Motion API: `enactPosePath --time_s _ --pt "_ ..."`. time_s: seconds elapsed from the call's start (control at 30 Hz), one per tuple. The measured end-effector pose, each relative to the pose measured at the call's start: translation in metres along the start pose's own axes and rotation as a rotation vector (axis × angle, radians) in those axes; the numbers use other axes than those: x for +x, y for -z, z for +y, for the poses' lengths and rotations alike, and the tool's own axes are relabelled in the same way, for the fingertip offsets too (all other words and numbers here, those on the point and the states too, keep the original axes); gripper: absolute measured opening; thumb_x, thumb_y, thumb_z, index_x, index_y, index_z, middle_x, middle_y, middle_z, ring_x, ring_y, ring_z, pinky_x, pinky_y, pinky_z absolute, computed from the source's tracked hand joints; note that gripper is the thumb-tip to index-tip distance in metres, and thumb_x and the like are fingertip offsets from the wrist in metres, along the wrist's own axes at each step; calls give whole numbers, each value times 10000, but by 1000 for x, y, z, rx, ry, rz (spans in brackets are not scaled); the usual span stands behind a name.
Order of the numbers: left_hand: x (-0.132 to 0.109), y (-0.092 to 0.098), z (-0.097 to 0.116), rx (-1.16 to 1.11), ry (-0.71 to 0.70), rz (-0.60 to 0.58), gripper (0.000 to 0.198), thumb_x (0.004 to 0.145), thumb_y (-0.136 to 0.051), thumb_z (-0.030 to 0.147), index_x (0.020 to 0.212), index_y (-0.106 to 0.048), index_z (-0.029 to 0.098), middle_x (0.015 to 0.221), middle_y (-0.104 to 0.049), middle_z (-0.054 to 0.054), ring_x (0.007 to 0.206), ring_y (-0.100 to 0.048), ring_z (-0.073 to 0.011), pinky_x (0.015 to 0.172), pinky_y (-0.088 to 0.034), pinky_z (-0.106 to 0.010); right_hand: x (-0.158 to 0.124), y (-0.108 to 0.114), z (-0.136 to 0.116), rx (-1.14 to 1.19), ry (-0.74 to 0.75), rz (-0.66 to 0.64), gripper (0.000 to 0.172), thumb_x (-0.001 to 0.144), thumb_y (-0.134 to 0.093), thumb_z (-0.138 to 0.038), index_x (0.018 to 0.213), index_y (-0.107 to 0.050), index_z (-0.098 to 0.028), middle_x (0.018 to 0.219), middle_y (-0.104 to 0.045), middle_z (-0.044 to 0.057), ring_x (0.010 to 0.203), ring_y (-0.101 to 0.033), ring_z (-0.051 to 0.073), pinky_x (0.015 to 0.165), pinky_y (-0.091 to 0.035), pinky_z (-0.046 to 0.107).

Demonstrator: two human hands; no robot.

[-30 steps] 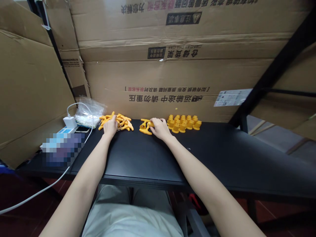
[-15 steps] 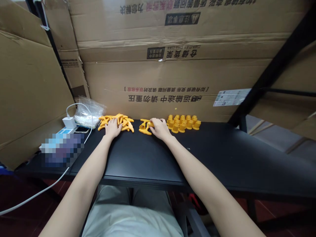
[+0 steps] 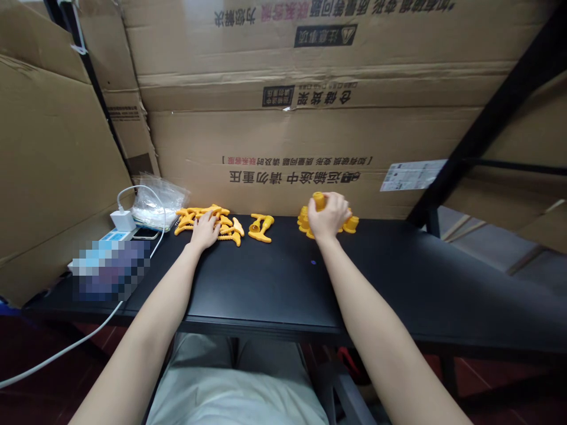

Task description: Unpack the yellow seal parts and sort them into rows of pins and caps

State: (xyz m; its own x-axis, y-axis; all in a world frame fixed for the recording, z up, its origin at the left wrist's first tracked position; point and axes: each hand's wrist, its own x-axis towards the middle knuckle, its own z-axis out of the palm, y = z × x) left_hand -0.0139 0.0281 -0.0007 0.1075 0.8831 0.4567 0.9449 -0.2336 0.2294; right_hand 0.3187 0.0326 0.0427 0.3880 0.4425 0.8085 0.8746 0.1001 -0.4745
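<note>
My left hand (image 3: 205, 230) lies on a pile of yellow branched plastic pieces (image 3: 230, 226), its fingers spread over them. Some of those pieces are hidden under it. My right hand (image 3: 331, 215) is closed round a yellow flanged plastic cap (image 3: 318, 201), lifted over a cluster of similar yellow caps (image 3: 351, 224). Part of that cluster is behind the hand. Between my hands, a yellow assembly of an H-like outline (image 3: 261, 228) lies by itself on the black tabletop, with a round opening at its left side.
A cardboard wall (image 3: 266, 141) stands behind the black table (image 3: 266, 283). At the left are a clear plastic bag (image 3: 157, 200), a white charger (image 3: 123, 221) with its cable, a phone (image 3: 146, 234) and a blurred-out patch. A black frame post (image 3: 478, 112) slants at the right.
My right hand has left the H-like assembly, moved right to the cap cluster and taken hold of a cap. My left hand stays on the pile, where a few pieces have shifted.
</note>
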Motion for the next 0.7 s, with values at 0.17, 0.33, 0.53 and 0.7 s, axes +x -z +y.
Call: enactPosePath --time_s 0.17,0.33,0.53,0.7 --pt "-2 6 9 -55 -96 -54 408 815 -528 377 1200 -556 248 1518 -339 -81 1409 -274 -289 1137 -176 -588 -2 -1 51 23 -469 167 258 768 -514 -286 1010 -530 -198 1139 -565 133 1135 -457 310 931 -331 490" --pt "-3 4 12 -57 -129 -108 217 756 -580 309 959 -612 239 1490 -382 -70 1407 -269 -300 1127 -165 -619 -10 -8 81 -18 -821 -11 203 699 -555 -235 898 -589 -209 1144 -579 106 1167 -454 296 975 -334 480" --pt "-1 -2 8 -32 -81 -90 160 837 -529 364 815 -580 214 1413 -471 -98 1365 -335 -281 1109 -228 -600 -5 -17 85 40 -872 -131 243 693 -540 -195 909 -644 -233 1008 -648 58 1037 -552 248 978 -351 435" --pt "0 -3 8 -44 -93 -31 125 838 -528 307 891 -564 201 1331 -531 -128 1287 -429 -261 1067 -336 -509 -5 -24 88 62 -875 -1 224 741 -456 -175 907 -604 -205 1036 -615 109 1009 -556 280 939 -355 501"
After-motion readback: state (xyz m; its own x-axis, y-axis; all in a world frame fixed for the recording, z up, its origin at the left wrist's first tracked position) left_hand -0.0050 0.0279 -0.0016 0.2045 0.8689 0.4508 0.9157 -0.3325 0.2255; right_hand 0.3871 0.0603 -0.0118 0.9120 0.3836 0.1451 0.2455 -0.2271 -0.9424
